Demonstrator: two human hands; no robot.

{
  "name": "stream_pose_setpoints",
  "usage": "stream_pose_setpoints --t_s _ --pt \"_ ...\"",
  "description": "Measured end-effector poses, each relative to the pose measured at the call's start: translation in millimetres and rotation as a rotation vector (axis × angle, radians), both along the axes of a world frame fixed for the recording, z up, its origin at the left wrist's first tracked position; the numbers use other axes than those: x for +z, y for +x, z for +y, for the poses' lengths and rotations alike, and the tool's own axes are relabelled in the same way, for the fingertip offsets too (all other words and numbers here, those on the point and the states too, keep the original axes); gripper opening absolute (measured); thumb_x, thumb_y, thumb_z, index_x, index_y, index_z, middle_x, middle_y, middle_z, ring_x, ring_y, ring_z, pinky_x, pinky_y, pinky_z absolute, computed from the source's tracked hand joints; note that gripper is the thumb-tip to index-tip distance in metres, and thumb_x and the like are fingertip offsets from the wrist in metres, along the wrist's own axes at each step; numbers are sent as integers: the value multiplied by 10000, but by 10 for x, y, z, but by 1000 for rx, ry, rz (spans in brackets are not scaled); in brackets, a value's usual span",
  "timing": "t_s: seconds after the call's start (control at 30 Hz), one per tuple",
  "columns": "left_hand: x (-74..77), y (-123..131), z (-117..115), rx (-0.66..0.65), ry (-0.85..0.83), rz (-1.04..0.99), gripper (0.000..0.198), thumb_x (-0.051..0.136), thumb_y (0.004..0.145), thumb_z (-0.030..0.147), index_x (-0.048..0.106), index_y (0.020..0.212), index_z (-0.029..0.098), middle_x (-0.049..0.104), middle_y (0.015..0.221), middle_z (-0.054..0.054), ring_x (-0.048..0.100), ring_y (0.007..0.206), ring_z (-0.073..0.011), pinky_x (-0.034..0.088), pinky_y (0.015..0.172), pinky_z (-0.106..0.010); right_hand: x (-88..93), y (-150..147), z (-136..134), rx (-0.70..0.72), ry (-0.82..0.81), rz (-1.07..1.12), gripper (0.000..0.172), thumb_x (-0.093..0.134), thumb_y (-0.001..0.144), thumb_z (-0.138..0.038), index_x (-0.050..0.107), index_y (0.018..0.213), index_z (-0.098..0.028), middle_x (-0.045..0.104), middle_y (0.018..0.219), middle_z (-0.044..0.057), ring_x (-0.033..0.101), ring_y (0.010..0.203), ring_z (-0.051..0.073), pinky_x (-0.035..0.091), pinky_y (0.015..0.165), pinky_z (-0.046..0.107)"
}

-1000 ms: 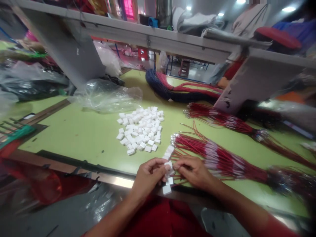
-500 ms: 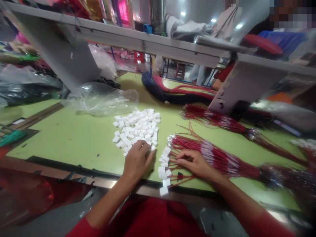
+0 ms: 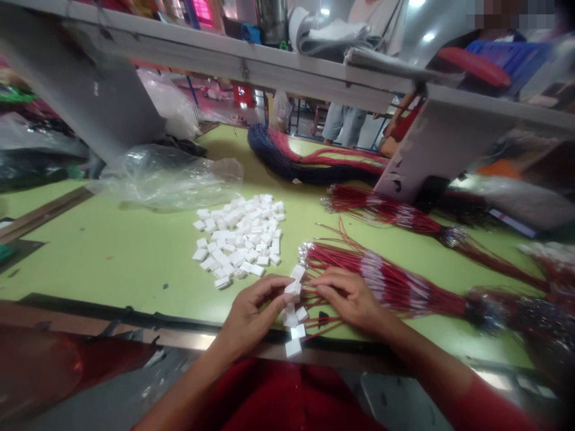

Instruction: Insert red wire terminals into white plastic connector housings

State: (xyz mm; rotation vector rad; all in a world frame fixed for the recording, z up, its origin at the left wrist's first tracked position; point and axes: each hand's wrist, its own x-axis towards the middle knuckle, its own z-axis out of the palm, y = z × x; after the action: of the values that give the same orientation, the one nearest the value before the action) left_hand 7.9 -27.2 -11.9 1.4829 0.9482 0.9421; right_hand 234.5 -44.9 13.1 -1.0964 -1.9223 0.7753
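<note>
My left hand pinches a small white connector housing near the table's front edge. My right hand sits just to its right, fingers curled on the ends of a bundle of red wires, and its fingertips nearly meet the left hand's. Several white housings fitted on red wires lie in a short row below the hands. A pile of loose white housings lies on the green table, a little beyond my left hand.
A second red wire bundle and a blue and red bundle lie farther back. A clear plastic bag sits at the back left. A grey shelf on slanted supports spans overhead. Another person's legs show beyond it.
My left hand went out to the white pile, then came back toward my right hand with a white housing pinched in it. My right hand stayed on the wire ends.
</note>
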Motion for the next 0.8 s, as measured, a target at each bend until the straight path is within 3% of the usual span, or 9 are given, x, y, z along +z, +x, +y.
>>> stream_pose_setpoints --t_s 0.2,0.4,0.6,0.8 --pt "-33 2 34 -39 55 0 227 627 892 315 691 1078 202 735 1012 -73 700 901 -206 567 804 -336 67 -15 -25 25 -67 -170 250 468 1000 -248 661 868 -160 642 750 32 581 700 144 437 650 247" --pt "-41 -23 90 -42 301 67 203 607 912 241 693 1095 225 707 1028 -66 672 926 -187 559 792 -310 159 8 -10 59 -142 -308 261 445 990 -237 570 770 -171 579 702 4 515 650 126 370 614 232" --pt "-47 -36 152 -106 534 76 298 575 915 135 673 1173 247 688 1052 -72 657 965 -187 550 821 -328 164 -40 59 74 -136 -376 278 480 940 -203 505 665 -172 500 612 -22 447 563 105 301 553 230" --pt "-126 42 70 -139 508 41 293 561 928 119 648 1178 244 674 986 -58 660 892 -172 553 752 -307 48 -130 -1 20 -109 -298 245 489 940 -186 560 706 -168 544 632 -13 478 578 111 340 564 225"
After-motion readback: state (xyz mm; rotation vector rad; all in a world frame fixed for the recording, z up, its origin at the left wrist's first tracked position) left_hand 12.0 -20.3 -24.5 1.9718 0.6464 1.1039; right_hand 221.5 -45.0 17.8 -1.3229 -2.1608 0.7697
